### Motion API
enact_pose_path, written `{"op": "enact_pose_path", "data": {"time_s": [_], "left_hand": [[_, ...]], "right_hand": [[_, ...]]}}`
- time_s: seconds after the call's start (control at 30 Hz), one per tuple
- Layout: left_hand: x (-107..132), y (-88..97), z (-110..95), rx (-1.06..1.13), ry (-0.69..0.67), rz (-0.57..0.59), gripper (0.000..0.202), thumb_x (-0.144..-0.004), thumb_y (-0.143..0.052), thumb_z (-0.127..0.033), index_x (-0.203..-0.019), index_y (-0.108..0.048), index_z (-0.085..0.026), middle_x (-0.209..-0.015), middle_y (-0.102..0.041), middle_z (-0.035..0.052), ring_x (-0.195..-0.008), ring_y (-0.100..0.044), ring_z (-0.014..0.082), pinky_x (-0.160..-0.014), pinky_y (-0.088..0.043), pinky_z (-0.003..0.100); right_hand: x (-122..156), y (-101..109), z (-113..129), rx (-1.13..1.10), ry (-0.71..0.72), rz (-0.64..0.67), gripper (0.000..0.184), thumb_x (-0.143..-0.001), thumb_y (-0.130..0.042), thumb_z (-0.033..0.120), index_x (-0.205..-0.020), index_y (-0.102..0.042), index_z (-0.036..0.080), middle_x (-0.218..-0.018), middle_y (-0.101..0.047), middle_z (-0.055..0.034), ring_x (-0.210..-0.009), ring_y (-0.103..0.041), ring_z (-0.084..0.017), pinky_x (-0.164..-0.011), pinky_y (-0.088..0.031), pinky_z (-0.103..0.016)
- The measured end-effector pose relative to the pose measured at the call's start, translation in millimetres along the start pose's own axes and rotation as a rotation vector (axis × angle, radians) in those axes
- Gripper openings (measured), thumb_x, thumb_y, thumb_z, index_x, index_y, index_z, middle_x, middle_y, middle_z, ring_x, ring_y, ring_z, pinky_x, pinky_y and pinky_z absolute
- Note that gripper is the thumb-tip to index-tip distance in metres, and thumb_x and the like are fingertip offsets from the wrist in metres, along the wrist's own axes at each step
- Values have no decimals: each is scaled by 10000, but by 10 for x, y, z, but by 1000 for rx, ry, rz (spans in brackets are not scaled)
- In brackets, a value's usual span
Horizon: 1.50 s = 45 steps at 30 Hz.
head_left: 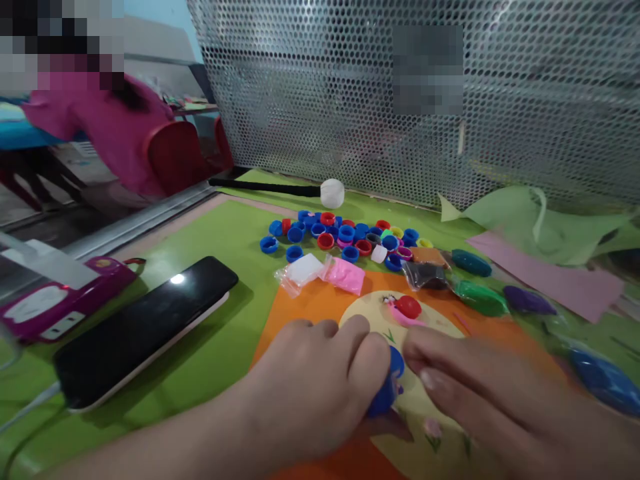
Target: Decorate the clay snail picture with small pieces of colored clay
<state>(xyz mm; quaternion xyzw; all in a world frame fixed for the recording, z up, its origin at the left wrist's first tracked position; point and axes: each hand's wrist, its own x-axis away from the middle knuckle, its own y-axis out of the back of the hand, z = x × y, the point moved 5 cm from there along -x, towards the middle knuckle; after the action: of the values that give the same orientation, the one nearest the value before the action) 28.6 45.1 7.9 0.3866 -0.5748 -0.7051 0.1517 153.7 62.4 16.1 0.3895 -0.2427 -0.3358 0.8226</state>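
My left hand (320,380) is curled, its fingers closed round a blue bottle cap (387,390) that it presses onto a pale yellow disc (360,313). My right hand (480,393) lies beside it, fingers stretched toward the same cap, fingertips touching or nearly touching it. The disc lies on an orange sheet (295,310). A red cap (409,306) and a pink clay bit sit on the disc's far part.
A heap of blue and red bottle caps (345,237) lies farther back. Small bags of white (303,270), pink (345,275) and brown clay (426,275) and coloured clay lumps (480,298) surround the sheet. A black phone (145,327) lies left. A perforated metal screen (400,100) stands behind.
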Motion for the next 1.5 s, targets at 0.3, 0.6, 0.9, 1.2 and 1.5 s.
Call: {"op": "enact_pose_path", "data": {"time_s": [0.3, 0.6, 0.9, 1.2, 1.5], "left_hand": [[21, -1, -63, 6, -31, 15, 471, -765, -581, -588, -849, -481, -136, -715, -581, 33, -528, -562, 220, -348, -424, 331], [67, -62, -166, -69, -116, -23, 180, -772, -583, -172, -713, -415, -196, -576, -526, -37, -458, -511, 178, -348, -344, 287], [101, -40, -355, -266, -264, -159, 149, -791, -399, -97, -895, -488, -156, -595, -567, 2, -458, -490, 177, -392, -292, 302], [133, -103, -468, -275, -285, -134, 128, -667, -472, -114, -774, -449, -180, -533, -511, -15, -411, -438, 164, -377, -234, 296], [168, -17, -442, -240, -296, 85, 89, -745, -476, -142, -716, -414, -200, -541, -524, -43, -422, -471, 139, -377, -273, 282]], "right_hand": [[-8, -281, -31, -5, 1, 52, 144, -804, -393, 134, -813, -516, 208, -683, -603, 10, -537, -517, -129, -454, -271, -233], [43, -343, 18, 450, 26, 75, 93, -768, -385, 144, -743, -465, 185, -680, -602, -37, -519, -553, -197, -454, -201, -276], [181, -252, -27, 98, -153, 118, 141, -824, -405, 174, -918, -509, 164, -769, -629, -46, -605, -572, -174, -495, -312, -247], [199, -337, 27, 135, -251, 276, 309, -832, -431, 191, -1112, -545, 130, -806, -646, -82, -601, -581, -181, -511, -375, -256], [123, -485, 21, 31, -219, 337, 229, -767, -449, 154, -964, -564, 131, -834, -658, -101, -650, -596, -213, -525, -378, -257]]}}
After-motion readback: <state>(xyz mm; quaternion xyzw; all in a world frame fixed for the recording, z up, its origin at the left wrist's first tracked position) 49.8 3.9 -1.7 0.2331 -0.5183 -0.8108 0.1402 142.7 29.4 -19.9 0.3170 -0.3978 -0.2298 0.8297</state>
